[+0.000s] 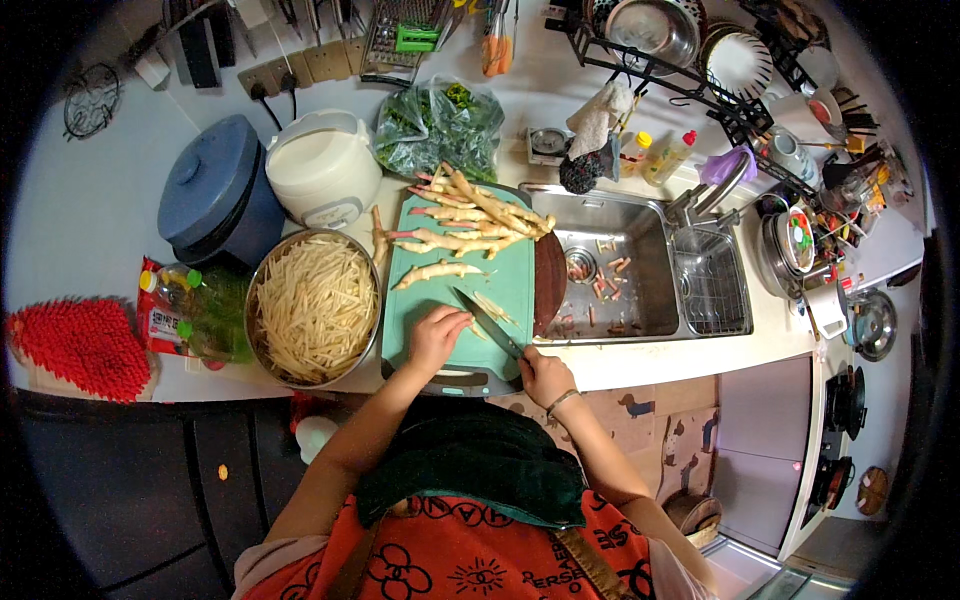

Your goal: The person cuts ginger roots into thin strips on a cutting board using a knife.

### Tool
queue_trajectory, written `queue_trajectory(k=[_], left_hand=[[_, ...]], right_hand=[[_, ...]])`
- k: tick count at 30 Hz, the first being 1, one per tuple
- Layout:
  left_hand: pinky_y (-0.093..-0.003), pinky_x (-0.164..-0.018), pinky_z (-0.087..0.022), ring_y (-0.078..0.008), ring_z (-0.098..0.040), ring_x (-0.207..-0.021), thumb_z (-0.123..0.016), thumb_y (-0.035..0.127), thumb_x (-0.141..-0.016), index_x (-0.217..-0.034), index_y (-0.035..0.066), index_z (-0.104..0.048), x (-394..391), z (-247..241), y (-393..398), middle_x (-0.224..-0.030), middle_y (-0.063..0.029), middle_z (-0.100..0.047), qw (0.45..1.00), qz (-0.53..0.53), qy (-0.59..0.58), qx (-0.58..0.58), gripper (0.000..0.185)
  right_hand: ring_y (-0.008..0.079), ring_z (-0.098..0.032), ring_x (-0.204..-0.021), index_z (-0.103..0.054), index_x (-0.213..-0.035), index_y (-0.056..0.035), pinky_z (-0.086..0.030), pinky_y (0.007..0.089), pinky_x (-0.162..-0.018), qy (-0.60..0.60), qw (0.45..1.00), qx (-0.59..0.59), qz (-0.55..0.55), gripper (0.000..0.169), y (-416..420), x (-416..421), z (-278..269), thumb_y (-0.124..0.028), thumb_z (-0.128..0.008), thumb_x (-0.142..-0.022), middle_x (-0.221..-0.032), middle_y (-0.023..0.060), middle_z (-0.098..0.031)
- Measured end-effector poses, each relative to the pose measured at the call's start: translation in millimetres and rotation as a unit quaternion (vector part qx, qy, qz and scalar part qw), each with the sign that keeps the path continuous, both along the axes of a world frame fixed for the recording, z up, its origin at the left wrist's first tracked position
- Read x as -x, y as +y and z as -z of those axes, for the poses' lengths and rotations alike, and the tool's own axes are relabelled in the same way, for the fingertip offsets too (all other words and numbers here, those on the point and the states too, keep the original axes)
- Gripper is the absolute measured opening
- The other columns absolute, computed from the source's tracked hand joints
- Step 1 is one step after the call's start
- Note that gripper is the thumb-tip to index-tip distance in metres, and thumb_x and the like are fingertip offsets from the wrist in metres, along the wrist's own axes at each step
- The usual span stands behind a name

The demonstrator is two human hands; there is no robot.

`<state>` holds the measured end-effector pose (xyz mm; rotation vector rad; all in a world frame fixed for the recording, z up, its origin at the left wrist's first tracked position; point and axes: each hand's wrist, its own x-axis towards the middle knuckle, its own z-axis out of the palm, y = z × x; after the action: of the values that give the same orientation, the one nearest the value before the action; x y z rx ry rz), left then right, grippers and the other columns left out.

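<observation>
My right hand grips the handle of a kitchen knife, its blade slanting up and left over a green cutting board. My left hand is on the board left of the blade, fingertips bunched beside it; whether they hold a piece is hidden. Thin pale strips lie just right of the blade. Above them is a single young ginger rhizome. Several pink-tipped ginger rhizomes are heaped at the board's far end. Left of the board, a steel bowl holds a mound of cut strips.
A steel sink with pinkish scraps in it adjoins the board's right side. A round brown board shows beneath the green one. Behind are a white rice cooker, a blue lidded bin and a bag of leafy greens.
</observation>
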<state>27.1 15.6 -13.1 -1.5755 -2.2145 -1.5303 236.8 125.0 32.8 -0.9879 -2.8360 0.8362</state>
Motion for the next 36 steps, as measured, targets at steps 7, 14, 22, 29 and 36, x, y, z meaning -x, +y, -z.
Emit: queue_trajectory(k=[7,14,22,29,36], left_hand=[[-0.0361,-0.062,-0.052,-0.0266,-0.064,-0.072,-0.071,0.008,-0.078,-0.084,0.009,-0.070,3,6,0,-0.083,-0.0058,-0.066,1.000,0.006,0.008,0.009,0.007],[-0.0367,-0.062,-0.052,-0.0267,-0.064,-0.072,-0.072,0.007,-0.075,-0.085,0.009,-0.068,3,1,2,-0.082,-0.0051,-0.065,0.999,0.011,0.040,0.004,0.011],[-0.0359,-0.064,-0.052,-0.0271,-0.064,-0.075,-0.073,0.008,-0.076,-0.087,0.009,-0.069,3,11,-1,-0.086,-0.0070,-0.065,0.999,0.005,0.045,-0.001,0.012],[-0.0357,-0.066,-0.053,-0.0269,-0.064,-0.075,-0.073,0.008,-0.075,-0.086,0.008,-0.069,2,10,-2,-0.085,-0.0068,-0.065,0.999,-0.005,0.042,-0.006,0.012],[-0.0361,-0.064,-0.053,-0.0266,-0.064,-0.074,-0.073,0.010,-0.076,-0.084,0.008,-0.068,3,11,1,-0.083,-0.0063,-0.065,1.000,-0.002,0.029,-0.010,0.010]], right_hand=[[0.0444,-0.062,-0.065,-0.053,-0.093,-0.0065,-0.050,0.0535,-0.058,-0.007,1.000,-0.010,-0.006,0.015,-2,-1,-23,-0.021,-0.055,-0.091,-0.067,0.0245,-0.062],[0.0437,-0.063,-0.069,-0.054,-0.097,-0.0064,-0.051,0.0530,-0.061,-0.058,0.998,-0.023,-0.020,0.017,-2,-2,-32,-0.023,-0.053,-0.091,-0.071,0.0248,-0.064],[0.0389,-0.068,-0.084,-0.053,-0.105,-0.0041,-0.055,0.0485,-0.072,-0.189,0.981,0.002,-0.040,0.020,-8,30,-57,-0.013,-0.047,-0.089,-0.087,0.0239,-0.068],[0.0416,-0.064,-0.065,-0.051,-0.096,-0.0069,-0.052,0.0513,-0.059,-0.060,0.998,-0.037,0.000,0.014,-24,33,8,-0.020,-0.051,-0.092,-0.069,0.0240,-0.064],[0.0441,-0.061,-0.063,-0.052,-0.094,-0.0077,-0.049,0.0538,-0.056,0.046,0.999,-0.015,-0.008,0.015,-2,23,6,-0.021,-0.055,-0.089,-0.065,0.0243,-0.061]])
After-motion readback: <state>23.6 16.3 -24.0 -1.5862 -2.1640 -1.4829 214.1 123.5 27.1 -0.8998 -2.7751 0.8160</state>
